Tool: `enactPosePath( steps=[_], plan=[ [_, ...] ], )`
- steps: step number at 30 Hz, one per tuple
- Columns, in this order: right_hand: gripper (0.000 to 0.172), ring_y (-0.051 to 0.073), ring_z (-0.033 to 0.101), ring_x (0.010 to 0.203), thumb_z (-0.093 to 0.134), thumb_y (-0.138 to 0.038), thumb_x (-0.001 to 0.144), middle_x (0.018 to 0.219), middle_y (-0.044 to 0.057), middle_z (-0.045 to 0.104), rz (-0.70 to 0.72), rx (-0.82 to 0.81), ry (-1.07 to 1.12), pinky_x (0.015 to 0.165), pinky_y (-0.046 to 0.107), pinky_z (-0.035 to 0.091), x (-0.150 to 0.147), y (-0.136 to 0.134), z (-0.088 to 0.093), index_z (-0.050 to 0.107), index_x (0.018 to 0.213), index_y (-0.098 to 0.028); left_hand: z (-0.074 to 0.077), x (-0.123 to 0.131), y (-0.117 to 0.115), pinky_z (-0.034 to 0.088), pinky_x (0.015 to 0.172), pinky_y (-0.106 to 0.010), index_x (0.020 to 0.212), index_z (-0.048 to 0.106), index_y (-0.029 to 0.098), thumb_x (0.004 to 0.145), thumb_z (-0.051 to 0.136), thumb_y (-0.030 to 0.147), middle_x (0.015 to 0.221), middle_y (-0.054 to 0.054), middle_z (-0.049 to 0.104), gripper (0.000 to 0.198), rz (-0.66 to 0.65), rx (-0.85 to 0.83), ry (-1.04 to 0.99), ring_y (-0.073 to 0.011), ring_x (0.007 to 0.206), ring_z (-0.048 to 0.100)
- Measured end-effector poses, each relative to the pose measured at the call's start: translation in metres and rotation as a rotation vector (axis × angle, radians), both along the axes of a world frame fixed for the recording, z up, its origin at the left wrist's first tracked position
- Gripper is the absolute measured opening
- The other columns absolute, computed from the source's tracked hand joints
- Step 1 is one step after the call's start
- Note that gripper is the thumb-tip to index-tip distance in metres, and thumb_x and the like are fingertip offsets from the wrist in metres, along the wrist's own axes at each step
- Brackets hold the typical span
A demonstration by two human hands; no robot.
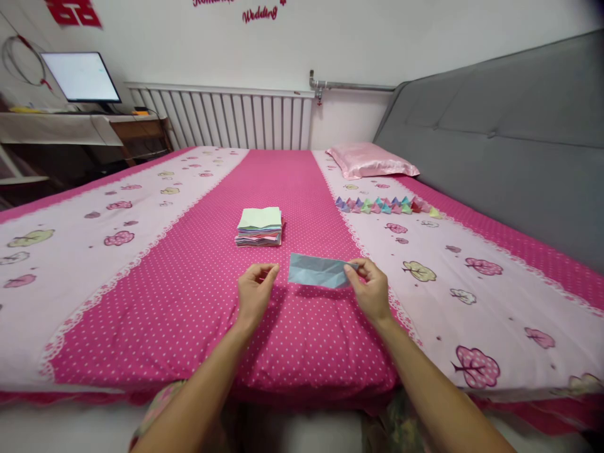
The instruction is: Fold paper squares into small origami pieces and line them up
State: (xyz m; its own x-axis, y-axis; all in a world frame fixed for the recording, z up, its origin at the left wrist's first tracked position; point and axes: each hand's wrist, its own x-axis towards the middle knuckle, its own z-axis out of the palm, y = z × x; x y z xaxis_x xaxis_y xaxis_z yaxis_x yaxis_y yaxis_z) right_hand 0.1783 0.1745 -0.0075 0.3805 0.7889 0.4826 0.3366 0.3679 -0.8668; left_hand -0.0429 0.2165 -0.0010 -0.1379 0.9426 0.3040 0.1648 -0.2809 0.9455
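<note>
A creased blue-grey sheet of paper is held up over the pink dotted bedspread. My right hand pinches its right end between thumb and fingers. Just left of the sheet's free edge is my left hand, apart from the paper, its thumb and fingertips drawn together with nothing visible in them. Beyond my left hand lies a stack of coloured paper sheets, a pale green one on top. Farther right, small folded paper pieces in several colours stand in a row.
A wide bed with a patterned cover spreads out before me. At the right back are a pink pillow and a grey headboard. A white radiator lines the wall. A monitor stands on a desk at left.
</note>
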Motion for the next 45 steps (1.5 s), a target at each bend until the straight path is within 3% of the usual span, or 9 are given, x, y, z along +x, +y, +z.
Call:
enactPosePath(
  steps=[4,8,12,14,20,25,30,41,45],
  plan=[
    [0.017,0.016,0.06,0.065,0.059,-0.033,0.076,0.07,0.002,0.062,-0.162,0.009,0.046,0.062,0.029,0.05,-0.004,-0.002,-0.003,0.058,0.08,-0.016,0.001,0.006,-0.008,0.036,0.045,-0.02,0.078,0.065,0.012,0.073,0.058,0.049,0.056,-0.001,0.058,0.038,-0.226,-0.198,-0.074,-0.0083,0.046,0.05],
    [0.01,0.016,0.061,0.065,0.057,-0.026,0.078,0.072,0.003,0.065,-0.219,0.116,-0.171,0.062,0.029,0.051,-0.015,-0.01,-0.004,0.061,0.081,-0.017,-0.002,0.018,-0.016,0.043,0.053,-0.022,0.091,0.065,0.009,0.075,0.057,0.05,0.074,-0.01,0.066,0.045,-0.496,-0.448,-0.21,-0.0121,0.059,0.06],
    [0.015,0.017,0.065,0.08,0.058,-0.014,0.076,0.084,0.004,0.071,0.053,0.36,-0.557,0.076,0.032,0.05,-0.034,-0.024,-0.007,0.063,0.089,-0.021,-0.002,0.025,-0.02,0.047,0.075,-0.028,0.103,0.06,0.01,0.08,0.052,0.048,0.091,-0.012,0.066,0.045,-0.675,-0.656,-0.569,-0.0158,0.078,0.063],
    [0.019,0.017,0.064,0.087,0.058,-0.011,0.076,0.09,0.003,0.071,0.2,0.435,-0.704,0.085,0.033,0.047,-0.044,-0.03,-0.01,0.063,0.092,-0.021,-0.001,0.024,-0.019,0.048,0.076,-0.028,0.1,0.06,0.009,0.084,0.047,0.044,0.089,-0.011,0.067,0.04,-0.728,-0.761,-0.705,-0.0159,0.077,0.062],
    [0.019,0.019,0.058,0.1,0.056,-0.014,0.079,0.097,0.0,0.07,0.313,0.504,-0.849,0.091,0.037,0.043,-0.058,-0.035,-0.017,0.064,0.093,-0.023,0.002,0.015,-0.016,0.049,0.062,-0.025,0.089,0.06,0.006,0.085,0.047,0.019,0.073,-0.01,0.067,0.019,-0.623,-0.909,-0.762,-0.0151,0.061,0.062],
    [0.031,0.023,0.05,0.107,0.055,-0.011,0.077,0.113,0.001,0.064,0.192,0.373,-0.844,0.089,0.041,0.042,-0.045,-0.027,-0.011,0.065,0.102,-0.028,0.009,0.01,-0.015,0.051,0.072,-0.03,0.103,0.057,0.005,0.086,0.045,0.02,0.087,-0.013,0.069,0.026,-0.618,-0.899,-0.75,-0.0181,0.071,0.066],
    [0.022,0.025,0.043,0.113,0.061,-0.022,0.077,0.126,0.006,0.053,0.175,0.305,-0.833,0.092,0.043,0.04,-0.034,-0.017,-0.008,0.069,0.096,-0.029,0.013,0.012,-0.018,0.052,0.075,-0.03,0.103,0.059,0.005,0.085,0.047,0.018,0.087,-0.012,0.07,0.025,-0.597,-0.865,-0.68,-0.0177,0.072,0.066],
    [0.014,0.024,0.047,0.108,0.062,-0.025,0.077,0.121,0.005,0.056,0.203,0.249,-0.567,0.086,0.045,0.043,-0.033,-0.014,-0.013,0.071,0.086,-0.031,0.012,0.018,-0.025,0.05,0.075,-0.03,0.102,0.061,0.008,0.084,0.049,0.018,0.087,-0.012,0.07,0.024,-0.643,-0.822,-0.628,-0.0176,0.073,0.065],
    [0.012,0.024,0.049,0.105,0.062,-0.028,0.077,0.118,0.005,0.057,0.168,0.165,-0.446,0.083,0.044,0.045,-0.036,-0.015,-0.013,0.071,0.085,-0.029,0.013,0.015,-0.026,0.047,0.083,-0.031,0.104,0.061,0.008,0.085,0.051,0.028,0.097,-0.014,0.067,0.03,-0.777,-0.796,-0.704,-0.018,0.081,0.064]
  ],
)
